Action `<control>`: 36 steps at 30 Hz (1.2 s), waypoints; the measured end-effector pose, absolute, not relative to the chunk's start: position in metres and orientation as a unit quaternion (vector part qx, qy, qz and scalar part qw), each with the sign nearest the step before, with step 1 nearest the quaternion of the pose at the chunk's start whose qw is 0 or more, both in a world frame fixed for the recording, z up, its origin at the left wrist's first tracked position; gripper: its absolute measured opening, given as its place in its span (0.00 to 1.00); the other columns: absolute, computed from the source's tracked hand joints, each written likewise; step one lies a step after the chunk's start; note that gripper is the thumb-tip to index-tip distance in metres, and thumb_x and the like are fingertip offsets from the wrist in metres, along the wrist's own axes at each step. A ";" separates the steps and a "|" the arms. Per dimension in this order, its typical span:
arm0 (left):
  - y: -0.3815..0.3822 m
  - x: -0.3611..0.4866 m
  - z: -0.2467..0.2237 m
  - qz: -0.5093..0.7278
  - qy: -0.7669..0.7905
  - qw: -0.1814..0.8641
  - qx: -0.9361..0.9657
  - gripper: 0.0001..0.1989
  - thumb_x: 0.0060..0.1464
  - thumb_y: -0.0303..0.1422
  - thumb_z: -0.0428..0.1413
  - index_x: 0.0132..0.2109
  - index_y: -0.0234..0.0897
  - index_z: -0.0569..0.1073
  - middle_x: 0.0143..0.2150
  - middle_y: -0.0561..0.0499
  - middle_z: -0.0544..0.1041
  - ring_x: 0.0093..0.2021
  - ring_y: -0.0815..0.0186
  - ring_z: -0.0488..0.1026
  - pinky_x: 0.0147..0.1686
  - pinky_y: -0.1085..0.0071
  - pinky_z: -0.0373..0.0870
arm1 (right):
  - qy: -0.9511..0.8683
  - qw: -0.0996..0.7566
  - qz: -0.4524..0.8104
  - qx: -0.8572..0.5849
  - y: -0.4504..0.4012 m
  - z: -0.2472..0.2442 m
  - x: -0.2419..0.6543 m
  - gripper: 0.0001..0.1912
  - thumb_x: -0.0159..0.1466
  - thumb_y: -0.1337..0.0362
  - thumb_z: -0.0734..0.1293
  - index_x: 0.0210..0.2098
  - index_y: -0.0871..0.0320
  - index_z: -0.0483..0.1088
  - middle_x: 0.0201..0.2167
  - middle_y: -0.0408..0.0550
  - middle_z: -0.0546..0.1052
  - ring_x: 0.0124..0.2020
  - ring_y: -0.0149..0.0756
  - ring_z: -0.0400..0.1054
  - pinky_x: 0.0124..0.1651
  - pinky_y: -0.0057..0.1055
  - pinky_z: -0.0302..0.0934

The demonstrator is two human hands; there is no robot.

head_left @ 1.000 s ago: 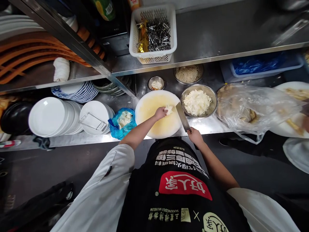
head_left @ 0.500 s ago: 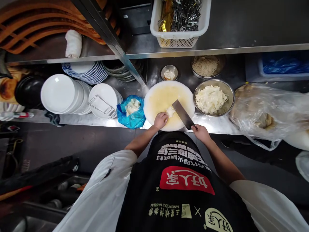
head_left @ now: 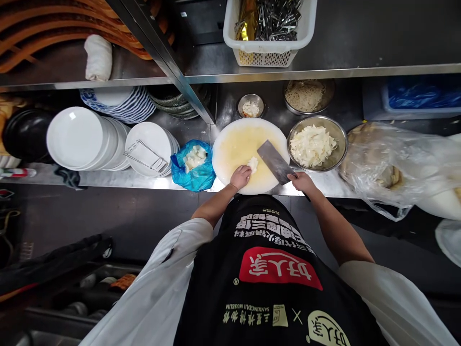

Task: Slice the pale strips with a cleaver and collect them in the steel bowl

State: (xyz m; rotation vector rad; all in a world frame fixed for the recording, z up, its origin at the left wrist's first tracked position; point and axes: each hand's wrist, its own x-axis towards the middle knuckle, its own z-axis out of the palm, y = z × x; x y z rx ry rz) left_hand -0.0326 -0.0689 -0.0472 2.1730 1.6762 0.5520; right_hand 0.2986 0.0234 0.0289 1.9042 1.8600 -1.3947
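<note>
My right hand grips a cleaver by its handle. The blade is tilted, its broad side showing, over the right part of a round white cutting board. Just left of the blade, and apart from it, lies a small heap of pale sliced food; its exact kind is unclear. With fingers bent together, my left hand presses on the near left side of this heap. Left of the board, a blue plastic bag holds larger pale pieces. On the right stands a steel bowl of pale shreds.
Behind the board are a small steel dish and a second bowl of shreds. White plates are stacked left, with wire tongs on one stack. A clear plastic bag lies right. A shelf edge overhangs the counter.
The cleaver has turned so more of its flat side shows, and it has shifted slightly right, away from the heap. My left hand stays at the heap. The whole view has shifted a little.
</note>
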 end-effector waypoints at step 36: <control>-0.073 -0.042 -0.031 0.188 0.622 0.179 0.738 0.09 0.62 0.30 0.53 0.42 0.38 0.78 0.49 0.43 0.76 0.51 0.56 0.72 0.55 0.56 0.69 | 0.693 0.074 -0.442 0.566 -0.048 0.055 0.258 0.22 0.71 0.49 0.57 0.29 0.56 0.69 0.25 0.47 0.75 0.28 0.36 0.68 0.33 0.28 0.56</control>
